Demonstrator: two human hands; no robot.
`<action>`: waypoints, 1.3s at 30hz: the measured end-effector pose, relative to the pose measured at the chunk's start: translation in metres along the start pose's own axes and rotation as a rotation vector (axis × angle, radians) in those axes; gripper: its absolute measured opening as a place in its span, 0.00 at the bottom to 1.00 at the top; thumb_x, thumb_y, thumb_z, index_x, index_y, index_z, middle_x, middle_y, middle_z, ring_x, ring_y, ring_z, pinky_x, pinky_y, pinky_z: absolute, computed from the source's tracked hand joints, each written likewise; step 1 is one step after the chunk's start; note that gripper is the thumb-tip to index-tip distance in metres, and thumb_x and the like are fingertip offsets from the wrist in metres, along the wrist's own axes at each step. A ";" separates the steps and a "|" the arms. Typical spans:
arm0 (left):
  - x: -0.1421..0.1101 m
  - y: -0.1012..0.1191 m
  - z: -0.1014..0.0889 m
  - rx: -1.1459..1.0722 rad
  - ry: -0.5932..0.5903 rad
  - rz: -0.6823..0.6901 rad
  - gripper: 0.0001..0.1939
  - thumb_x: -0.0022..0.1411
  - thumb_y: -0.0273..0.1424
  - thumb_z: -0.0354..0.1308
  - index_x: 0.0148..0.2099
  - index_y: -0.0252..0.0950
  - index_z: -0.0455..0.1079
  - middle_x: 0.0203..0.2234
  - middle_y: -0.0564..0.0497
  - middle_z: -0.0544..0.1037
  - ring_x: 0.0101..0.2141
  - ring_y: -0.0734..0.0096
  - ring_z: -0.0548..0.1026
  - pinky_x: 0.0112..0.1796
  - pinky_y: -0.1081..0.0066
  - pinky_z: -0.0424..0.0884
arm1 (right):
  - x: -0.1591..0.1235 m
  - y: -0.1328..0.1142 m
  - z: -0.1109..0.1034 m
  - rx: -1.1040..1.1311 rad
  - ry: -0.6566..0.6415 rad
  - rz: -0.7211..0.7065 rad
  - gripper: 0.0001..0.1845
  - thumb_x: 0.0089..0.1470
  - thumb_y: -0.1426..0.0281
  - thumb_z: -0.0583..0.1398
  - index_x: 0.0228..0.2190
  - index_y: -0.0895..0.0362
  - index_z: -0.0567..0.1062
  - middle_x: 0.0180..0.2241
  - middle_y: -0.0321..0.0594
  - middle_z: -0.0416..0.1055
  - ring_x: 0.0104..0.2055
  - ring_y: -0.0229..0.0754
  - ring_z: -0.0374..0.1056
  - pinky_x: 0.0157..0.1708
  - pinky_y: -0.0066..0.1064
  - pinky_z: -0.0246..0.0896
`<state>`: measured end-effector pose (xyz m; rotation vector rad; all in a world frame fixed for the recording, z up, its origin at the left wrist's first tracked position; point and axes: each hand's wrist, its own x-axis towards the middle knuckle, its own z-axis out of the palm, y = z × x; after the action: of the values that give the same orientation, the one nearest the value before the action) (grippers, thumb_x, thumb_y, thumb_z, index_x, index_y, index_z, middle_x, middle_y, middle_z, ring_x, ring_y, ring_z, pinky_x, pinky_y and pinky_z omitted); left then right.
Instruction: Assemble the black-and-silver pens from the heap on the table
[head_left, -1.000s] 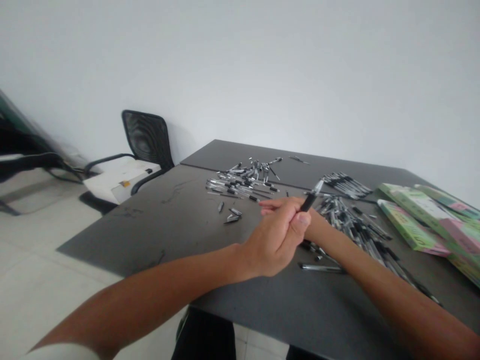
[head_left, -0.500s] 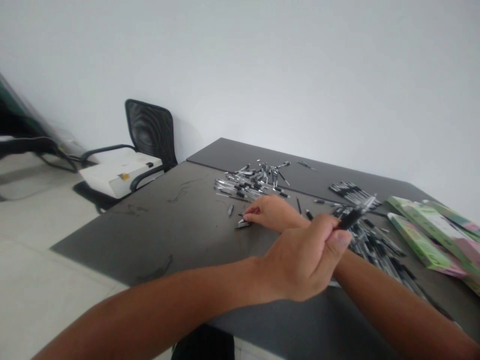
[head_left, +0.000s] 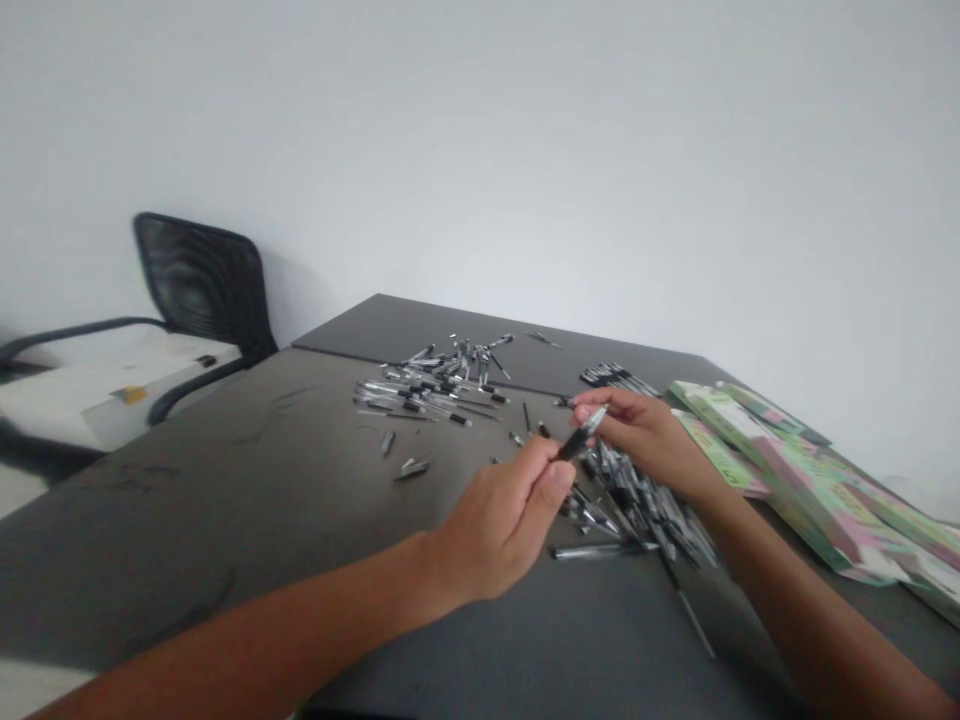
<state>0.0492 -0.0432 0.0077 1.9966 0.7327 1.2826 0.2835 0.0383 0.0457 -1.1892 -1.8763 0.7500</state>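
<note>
My left hand (head_left: 504,520) is closed around a pen (head_left: 576,442) with a black grip, its pale tip pointing up and to the right. Close beyond that tip is my right hand (head_left: 637,430), thumb and fingers drawn together; whatever they pinch is hidden or too small to name. Beneath and beside the right wrist lies a pile of pens (head_left: 652,505) with clear barrels and black grips. Left of my hands, a few small pen parts (head_left: 411,468) rest on the dark table (head_left: 315,500).
Farther back sits another heap of pens and parts (head_left: 442,385). A row of pens (head_left: 615,377) lies behind my right hand. Green and pink boxes (head_left: 795,480) are stacked on the right. A black mesh chair (head_left: 202,285) stands left of the table, against the wall.
My right hand has left the small parts on the table and moved right, to near the pen tip. The left hand still holds the pen. The view has turned right.
</note>
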 end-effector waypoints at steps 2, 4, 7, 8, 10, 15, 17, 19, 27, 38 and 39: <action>-0.001 -0.001 0.001 0.053 -0.025 -0.030 0.17 0.82 0.42 0.44 0.44 0.38 0.66 0.23 0.59 0.66 0.24 0.74 0.65 0.28 0.71 0.58 | -0.015 0.005 -0.013 0.068 0.084 0.005 0.25 0.54 0.49 0.72 0.41 0.56 0.86 0.28 0.39 0.80 0.28 0.39 0.72 0.31 0.32 0.68; -0.001 -0.003 0.002 0.096 -0.057 -0.057 0.18 0.82 0.42 0.44 0.44 0.37 0.69 0.24 0.58 0.66 0.24 0.74 0.67 0.29 0.72 0.60 | -0.025 0.010 -0.022 0.113 0.140 -0.011 0.23 0.54 0.49 0.72 0.39 0.55 0.87 0.26 0.37 0.78 0.27 0.38 0.69 0.29 0.31 0.65; -0.002 -0.006 0.005 0.147 -0.108 -0.071 0.19 0.81 0.42 0.46 0.45 0.36 0.73 0.23 0.58 0.68 0.23 0.74 0.67 0.28 0.73 0.61 | -0.034 0.013 -0.032 0.140 0.119 -0.075 0.20 0.57 0.51 0.71 0.38 0.54 0.88 0.25 0.36 0.77 0.26 0.36 0.67 0.29 0.30 0.64; -0.003 -0.007 0.006 0.161 -0.119 -0.069 0.19 0.81 0.41 0.47 0.45 0.36 0.74 0.23 0.58 0.69 0.23 0.75 0.67 0.28 0.74 0.61 | -0.035 0.012 -0.034 0.139 0.101 -0.103 0.18 0.58 0.52 0.71 0.39 0.53 0.88 0.27 0.37 0.78 0.26 0.36 0.67 0.29 0.30 0.64; -0.004 -0.008 0.008 0.189 -0.134 -0.071 0.19 0.80 0.40 0.48 0.47 0.37 0.77 0.24 0.57 0.73 0.23 0.75 0.68 0.28 0.74 0.62 | -0.039 0.008 -0.038 0.132 0.059 -0.152 0.16 0.59 0.54 0.71 0.39 0.52 0.89 0.30 0.38 0.80 0.27 0.36 0.67 0.30 0.30 0.66; -0.008 -0.008 0.010 0.216 -0.147 -0.089 0.18 0.80 0.39 0.49 0.53 0.38 0.79 0.27 0.55 0.79 0.25 0.75 0.72 0.29 0.75 0.65 | -0.045 -0.002 -0.042 0.081 -0.039 -0.231 0.11 0.60 0.57 0.71 0.41 0.48 0.90 0.36 0.41 0.81 0.35 0.40 0.72 0.34 0.31 0.68; -0.009 -0.007 0.009 0.224 -0.152 -0.093 0.19 0.80 0.39 0.49 0.53 0.38 0.80 0.25 0.56 0.78 0.23 0.76 0.70 0.28 0.75 0.63 | -0.047 -0.004 -0.041 0.056 -0.063 -0.256 0.10 0.60 0.58 0.71 0.41 0.47 0.90 0.36 0.41 0.81 0.37 0.41 0.73 0.34 0.31 0.67; -0.009 -0.006 0.008 0.231 -0.167 -0.090 0.19 0.80 0.38 0.49 0.53 0.38 0.80 0.22 0.58 0.74 0.20 0.78 0.66 0.26 0.76 0.61 | -0.049 -0.007 -0.041 0.049 -0.092 -0.279 0.09 0.61 0.59 0.71 0.42 0.47 0.90 0.36 0.40 0.81 0.37 0.41 0.73 0.35 0.32 0.66; -0.007 0.000 0.007 0.239 -0.188 -0.092 0.19 0.80 0.37 0.48 0.49 0.36 0.80 0.18 0.61 0.63 0.18 0.79 0.63 0.23 0.76 0.57 | -0.052 -0.014 -0.043 0.032 -0.106 -0.290 0.08 0.61 0.60 0.71 0.42 0.44 0.90 0.36 0.38 0.82 0.37 0.41 0.74 0.37 0.34 0.67; -0.007 -0.002 0.007 0.268 -0.214 -0.085 0.18 0.79 0.35 0.50 0.51 0.35 0.81 0.18 0.61 0.67 0.18 0.81 0.63 0.23 0.77 0.57 | -0.050 -0.015 -0.038 0.029 -0.158 -0.357 0.09 0.61 0.61 0.71 0.42 0.49 0.89 0.35 0.39 0.82 0.35 0.39 0.75 0.35 0.31 0.67; -0.007 -0.002 0.007 0.273 -0.216 -0.087 0.17 0.79 0.35 0.50 0.51 0.36 0.81 0.18 0.61 0.67 0.18 0.81 0.62 0.23 0.77 0.57 | -0.050 -0.016 -0.038 0.024 -0.160 -0.364 0.09 0.61 0.61 0.71 0.42 0.49 0.89 0.35 0.39 0.82 0.35 0.39 0.75 0.35 0.30 0.67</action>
<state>0.0529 -0.0486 0.0001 2.2495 0.9166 0.9373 0.3216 -0.0110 0.0631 -0.7572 -2.1308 0.6756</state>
